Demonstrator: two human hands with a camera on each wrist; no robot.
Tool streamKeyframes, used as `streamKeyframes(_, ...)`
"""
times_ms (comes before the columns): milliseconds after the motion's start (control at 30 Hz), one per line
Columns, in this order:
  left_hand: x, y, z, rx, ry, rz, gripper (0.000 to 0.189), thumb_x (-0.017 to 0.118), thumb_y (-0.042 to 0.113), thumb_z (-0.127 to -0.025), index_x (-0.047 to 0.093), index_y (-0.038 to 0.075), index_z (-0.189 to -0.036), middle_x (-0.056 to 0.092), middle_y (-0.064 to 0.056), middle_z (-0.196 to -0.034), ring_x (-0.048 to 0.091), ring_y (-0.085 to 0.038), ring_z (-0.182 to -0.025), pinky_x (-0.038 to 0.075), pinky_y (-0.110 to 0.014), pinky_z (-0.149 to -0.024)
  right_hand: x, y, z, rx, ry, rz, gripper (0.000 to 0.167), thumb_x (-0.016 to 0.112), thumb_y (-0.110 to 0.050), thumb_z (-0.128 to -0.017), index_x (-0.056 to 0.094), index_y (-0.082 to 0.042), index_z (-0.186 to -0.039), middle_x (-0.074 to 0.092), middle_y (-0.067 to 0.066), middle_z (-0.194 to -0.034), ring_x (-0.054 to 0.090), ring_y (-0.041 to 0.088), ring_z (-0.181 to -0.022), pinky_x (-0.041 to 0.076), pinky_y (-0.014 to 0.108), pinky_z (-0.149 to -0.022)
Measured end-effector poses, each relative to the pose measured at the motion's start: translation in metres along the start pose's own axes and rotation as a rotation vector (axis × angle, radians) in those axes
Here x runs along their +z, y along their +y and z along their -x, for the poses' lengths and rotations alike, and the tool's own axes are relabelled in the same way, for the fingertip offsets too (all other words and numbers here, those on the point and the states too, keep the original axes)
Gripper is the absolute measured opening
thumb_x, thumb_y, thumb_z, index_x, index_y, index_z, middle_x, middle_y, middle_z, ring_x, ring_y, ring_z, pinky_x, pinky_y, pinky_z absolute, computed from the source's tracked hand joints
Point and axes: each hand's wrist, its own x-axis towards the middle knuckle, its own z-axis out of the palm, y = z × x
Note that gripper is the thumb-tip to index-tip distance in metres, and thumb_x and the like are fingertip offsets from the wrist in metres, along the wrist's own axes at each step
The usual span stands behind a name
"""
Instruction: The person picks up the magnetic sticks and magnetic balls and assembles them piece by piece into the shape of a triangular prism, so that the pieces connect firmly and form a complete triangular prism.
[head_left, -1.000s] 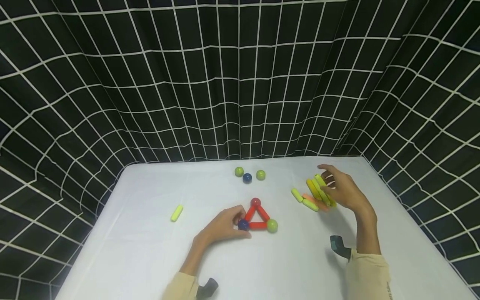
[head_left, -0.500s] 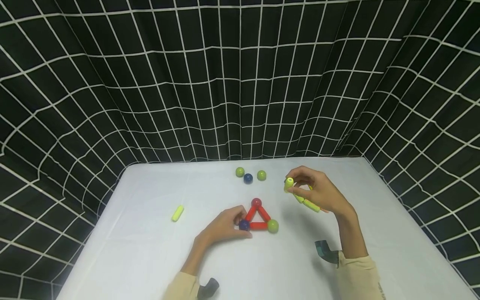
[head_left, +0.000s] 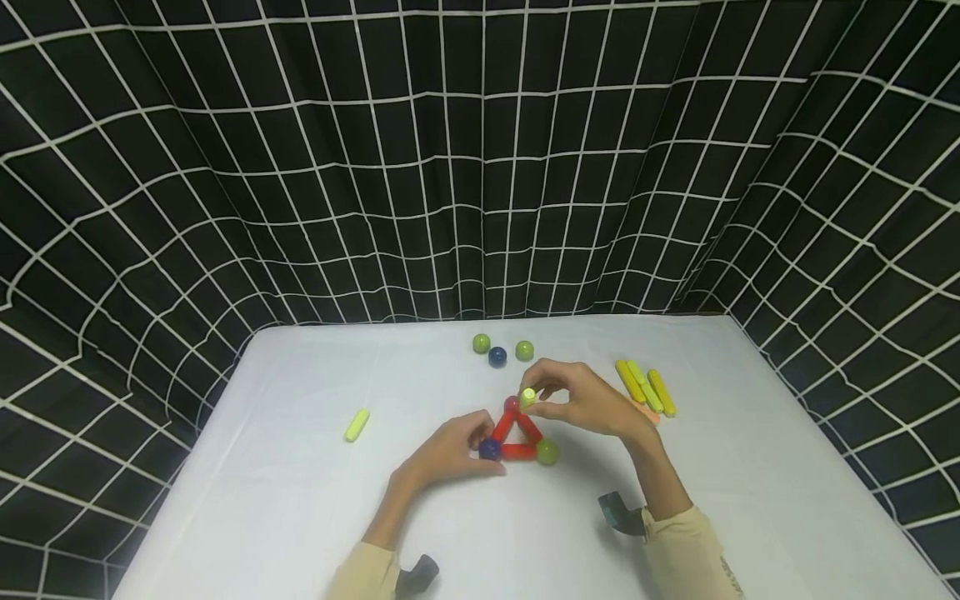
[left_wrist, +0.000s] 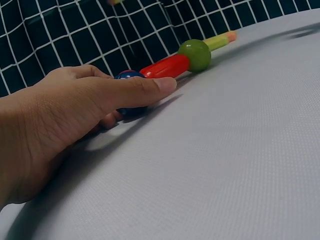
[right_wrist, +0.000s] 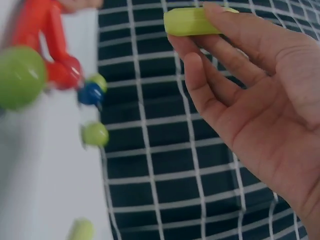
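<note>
Farther left than in the earlier frame stand our right hand (head_left: 581,402) and yellow-green stick (head_left: 528,398). Leftmost, our left hand (head_left: 452,450) grips the blue ball (head_left: 490,449) of the red triangle (head_left: 517,452), thumb opposing fingers; rightward, we pinch the stick near the red ball (head_left: 512,404). We judge this positioning; the next move calls for alignment.

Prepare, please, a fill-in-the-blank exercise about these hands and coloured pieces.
The triangle has three ____ sticks.
The left hand holds the triangle's ____ ball.
The right hand pinches a yellow-green ____, not a ball.
Farther back, one blue ball lies beside ____ green balls.

Missing words: red; blue; stick; two.
</note>
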Motion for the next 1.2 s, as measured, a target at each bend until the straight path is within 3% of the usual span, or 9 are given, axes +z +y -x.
streamKeyframes(200,0.001,-0.002,0.001,0.022,0.003,-0.011,0.042,0.084,0.054,-0.082,0.061,0.036,-0.112,0.059,0.014,-0.09,0.053,-0.004,-0.081,0.046,-0.022,-0.074,0.035,0.005,-0.016,-0.023,-0.163,-0.047,0.021,0.077,-0.006,-0.092,0.068,-0.01,-0.11,0.078,0.004,-0.106,0.072,0.013,-0.098,0.059,0.049,-0.095)
streamKeyframes(400,0.003,-0.001,0.001,0.006,-0.009,0.012,0.057,0.084,0.056,-0.083,0.06,0.036,-0.131,0.069,0.018,-0.113,0.061,-0.004,-0.101,0.053,-0.029,-0.094,0.058,0.013,-0.024,0.024,-0.25,-0.016,0.018,0.076,-0.003,-0.092,0.07,-0.009,-0.108,0.079,0.007,-0.109,0.073,0.012,-0.097,0.06,0.042,-0.094)
streamKeyframes(533,0.002,-0.001,0.001,0.004,-0.02,0.012,0.069,0.084,0.057,-0.082,0.056,0.037,-0.142,0.068,0.019,-0.131,0.063,-0.005,-0.119,0.052,-0.036,-0.109,0.06,0.014,-0.024,0.046,-0.267,0.023,0.019,0.076,-0.001,-0.09,0.071,-0.009,-0.107,0.078,0.003,-0.107,0.074,0.015,-0.099,0.061,0.038,-0.095)
streamKeyframes(733,0.001,-0.004,0.0,0.038,-0.01,0.008,0.071,0.079,0.061,-0.085,0.052,0.041,-0.147,0.063,0.019,-0.143,0.058,-0.01,-0.138,0.046,-0.043,-0.119,0.056,0.013,-0.023,0.057,-0.284,0.079,0.022,0.077,-0.005,-0.091,0.073,-0.011,-0.112,0.077,-0.001,-0.107,0.073,0.015,-0.101,0.061,0.035,-0.094)
streamKeyframes(1000,0.001,-0.005,0.001,0.047,-0.011,0.022,0.064,0.074,0.06,-0.09,0.05,0.044,-0.147,0.059,0.02,-0.149,0.051,-0.012,-0.147,0.041,-0.046,-0.122,0.055,0.013,-0.023,0.026,-0.303,0.089,0.021,0.076,-0.006,-0.092,0.073,-0.013,-0.112,0.076,-0.002,-0.108,0.072,0.019,-0.106,0.059,0.036,-0.097)
streamKeyframes(1200,0.0,-0.005,0.001,0.062,0.0,0.035,0.061,0.075,0.058,-0.09,0.053,0.043,-0.145,0.06,0.02,-0.147,0.053,-0.011,-0.145,0.042,-0.044,-0.122,0.056,0.015,-0.023,0.023,-0.309,0.108,0.02,0.076,-0.007,-0.093,0.071,-0.015,-0.11,0.075,-0.004,-0.106,0.072,0.015,-0.106,0.059,0.034,-0.098)
